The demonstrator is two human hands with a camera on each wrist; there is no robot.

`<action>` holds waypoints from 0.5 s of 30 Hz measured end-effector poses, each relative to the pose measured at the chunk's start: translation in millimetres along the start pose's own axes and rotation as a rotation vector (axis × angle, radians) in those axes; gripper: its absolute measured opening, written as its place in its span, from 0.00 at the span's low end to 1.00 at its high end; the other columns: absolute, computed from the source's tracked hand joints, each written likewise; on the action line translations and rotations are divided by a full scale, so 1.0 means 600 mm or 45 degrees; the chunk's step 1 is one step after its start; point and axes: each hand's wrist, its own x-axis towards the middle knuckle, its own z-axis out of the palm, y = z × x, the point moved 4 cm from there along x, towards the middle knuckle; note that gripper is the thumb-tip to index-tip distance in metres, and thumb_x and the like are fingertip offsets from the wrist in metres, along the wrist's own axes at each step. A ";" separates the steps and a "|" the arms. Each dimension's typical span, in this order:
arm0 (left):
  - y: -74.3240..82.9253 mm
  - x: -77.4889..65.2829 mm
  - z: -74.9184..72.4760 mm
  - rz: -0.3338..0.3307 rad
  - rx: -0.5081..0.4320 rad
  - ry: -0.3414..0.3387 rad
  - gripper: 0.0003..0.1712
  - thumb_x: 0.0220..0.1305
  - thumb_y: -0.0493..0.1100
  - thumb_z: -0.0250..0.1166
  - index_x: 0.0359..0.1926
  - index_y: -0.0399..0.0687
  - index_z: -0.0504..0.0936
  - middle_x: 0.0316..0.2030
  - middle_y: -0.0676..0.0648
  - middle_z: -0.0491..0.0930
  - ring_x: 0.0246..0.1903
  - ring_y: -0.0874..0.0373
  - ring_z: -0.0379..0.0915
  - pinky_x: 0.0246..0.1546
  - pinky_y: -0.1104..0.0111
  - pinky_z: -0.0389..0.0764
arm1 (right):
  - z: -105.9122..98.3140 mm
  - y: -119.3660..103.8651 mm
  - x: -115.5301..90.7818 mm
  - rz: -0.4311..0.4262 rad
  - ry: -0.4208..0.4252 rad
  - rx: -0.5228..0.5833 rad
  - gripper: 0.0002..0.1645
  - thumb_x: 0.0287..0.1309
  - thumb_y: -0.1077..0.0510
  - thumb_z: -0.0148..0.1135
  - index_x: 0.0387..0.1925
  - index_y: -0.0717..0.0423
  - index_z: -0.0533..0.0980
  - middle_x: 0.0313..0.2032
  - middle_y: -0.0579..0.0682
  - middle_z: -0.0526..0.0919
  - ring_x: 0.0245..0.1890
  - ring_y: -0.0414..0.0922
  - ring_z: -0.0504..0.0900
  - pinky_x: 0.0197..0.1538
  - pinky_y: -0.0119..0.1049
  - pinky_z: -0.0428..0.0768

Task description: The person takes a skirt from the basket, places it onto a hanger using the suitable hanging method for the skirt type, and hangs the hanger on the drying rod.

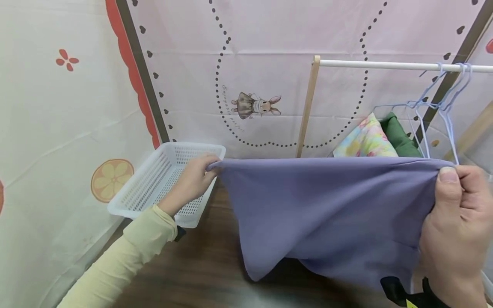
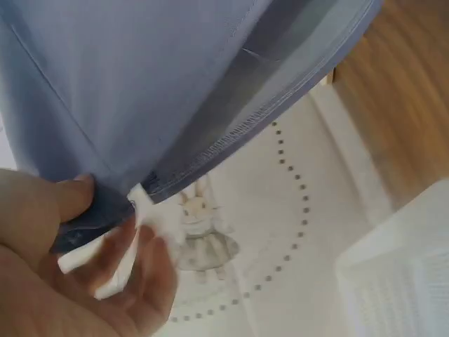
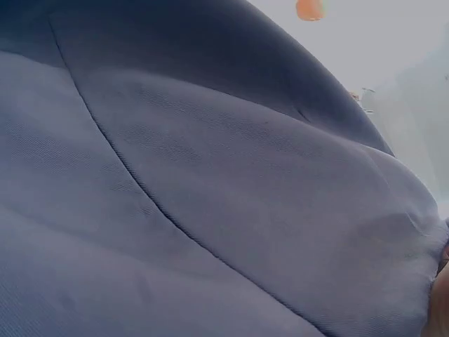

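A purple-blue garment with stitched seams is stretched sideways between both hands, its upper edge nearly straight and its lower part hanging in folds. My left hand pinches the left upper corner between thumb and fingers. In the left wrist view, the thumb lies on the cloth beside an overlocked hem, with the other fingers bent below. The right hand grips the right upper corner, thumb on the near side and fingers curled. Cloth with a long seam fills most of the right wrist view.
A white perforated plastic basket stands at the left, behind my left forearm. At the right, a clothes rack carries several blue hangers. Floral fabric and green fabric hang there. Dark wood flooring lies below; printed curtains surround it.
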 end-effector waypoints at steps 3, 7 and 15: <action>-0.015 -0.007 0.001 -0.126 -0.069 0.008 0.07 0.70 0.41 0.60 0.38 0.45 0.84 0.34 0.46 0.82 0.28 0.55 0.80 0.29 0.60 0.79 | 0.003 -0.005 -0.002 0.000 -0.013 -0.182 0.23 0.70 0.58 0.51 0.37 0.82 0.69 0.25 0.52 0.73 0.21 0.39 0.72 0.20 0.26 0.66; -0.014 -0.011 -0.004 -0.230 -0.145 0.017 0.17 0.73 0.55 0.52 0.45 0.52 0.83 0.28 0.48 0.82 0.18 0.56 0.79 0.20 0.63 0.79 | 0.001 0.002 -0.003 0.018 0.002 0.007 0.17 0.69 0.61 0.54 0.32 0.77 0.71 0.22 0.53 0.71 0.19 0.40 0.71 0.19 0.25 0.64; -0.005 -0.012 -0.017 -0.322 -0.391 0.071 0.27 0.73 0.63 0.46 0.53 0.52 0.79 0.25 0.46 0.78 0.23 0.54 0.78 0.25 0.64 0.81 | -0.004 0.008 -0.006 0.004 0.007 -0.003 0.12 0.68 0.63 0.54 0.33 0.71 0.74 0.23 0.51 0.72 0.22 0.40 0.71 0.21 0.25 0.65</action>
